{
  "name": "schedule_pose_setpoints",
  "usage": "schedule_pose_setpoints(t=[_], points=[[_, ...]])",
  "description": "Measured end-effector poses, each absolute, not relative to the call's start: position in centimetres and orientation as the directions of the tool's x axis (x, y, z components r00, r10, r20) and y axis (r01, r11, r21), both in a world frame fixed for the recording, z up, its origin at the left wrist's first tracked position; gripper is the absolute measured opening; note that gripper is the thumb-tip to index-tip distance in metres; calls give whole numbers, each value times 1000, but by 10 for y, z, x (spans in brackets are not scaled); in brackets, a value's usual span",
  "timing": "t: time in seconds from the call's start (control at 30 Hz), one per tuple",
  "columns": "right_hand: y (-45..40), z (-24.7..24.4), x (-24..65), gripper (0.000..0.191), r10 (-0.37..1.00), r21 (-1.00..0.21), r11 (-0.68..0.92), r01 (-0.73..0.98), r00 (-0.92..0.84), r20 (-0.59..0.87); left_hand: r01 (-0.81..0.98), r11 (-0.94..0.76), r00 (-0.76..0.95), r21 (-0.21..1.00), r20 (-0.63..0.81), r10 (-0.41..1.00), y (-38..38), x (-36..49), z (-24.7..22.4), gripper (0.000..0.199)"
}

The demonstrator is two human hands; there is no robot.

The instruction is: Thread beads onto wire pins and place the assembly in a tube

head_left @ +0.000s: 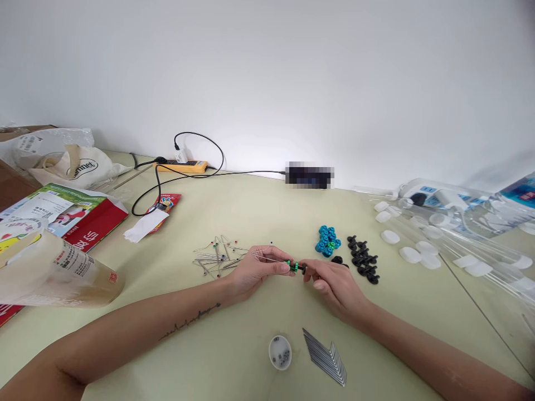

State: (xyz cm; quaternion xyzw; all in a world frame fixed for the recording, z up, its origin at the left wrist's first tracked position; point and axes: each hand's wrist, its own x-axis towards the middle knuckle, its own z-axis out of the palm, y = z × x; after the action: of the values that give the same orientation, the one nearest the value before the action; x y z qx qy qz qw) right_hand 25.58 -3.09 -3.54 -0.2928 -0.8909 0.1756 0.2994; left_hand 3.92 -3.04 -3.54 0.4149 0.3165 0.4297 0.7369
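Note:
Near the middle of the table my left hand (259, 269) is closed on a small green and black part (293, 265), with a thin metal rod (267, 257) running back from it over the fingers. The fingertips of my right hand (334, 285) are closed at the black end of that same part. Left of my left hand lie several thin metal pins (211, 259) with coloured tips. Beyond my right hand are a cluster of blue round pieces (326, 240) and rows of black pieces (363, 260).
Small metal bits sit in a white cup (280, 352) beside grey rods (326, 357) at the front. White caps (420, 253) and clear tubes (476, 236) lie right. A drink cup (79, 273), red box (100, 223), packet (165, 209) and orange power strip (188, 166) stand left.

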Motion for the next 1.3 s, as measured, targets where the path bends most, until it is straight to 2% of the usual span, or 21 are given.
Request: schedule_pose_setpoints(t=[0.43, 0.7, 0.93, 1.0, 1.17, 1.3], points=[[-32, -35, 260, 47, 560, -485, 816, 316, -641, 524, -390, 283, 433, 876, -97, 896, -31, 40, -36, 20], [-29, -39, 258, 49, 636, -483, 765, 427, -619, 461, -387, 293, 425, 874, -113, 898, -31, 39, -33, 21], [-33, -35, 259, 43, 554, -456, 827, 328, -609, 567, -387, 280, 418, 879, -104, 903, -30, 39, -35, 22], [-33, -34, 259, 43, 536, -446, 838, 313, -621, 572, -392, 281, 420, 876, -102, 902, -30, 39, -35, 21], [-30, -33, 258, 41, 588, -469, 804, 366, -606, 536, -382, 287, 414, 879, -115, 903, -31, 39, -35, 22], [-31, -33, 258, 42, 551, -452, 830, 326, -608, 572, -387, 283, 415, 878, -108, 903, -32, 39, -35, 22]])
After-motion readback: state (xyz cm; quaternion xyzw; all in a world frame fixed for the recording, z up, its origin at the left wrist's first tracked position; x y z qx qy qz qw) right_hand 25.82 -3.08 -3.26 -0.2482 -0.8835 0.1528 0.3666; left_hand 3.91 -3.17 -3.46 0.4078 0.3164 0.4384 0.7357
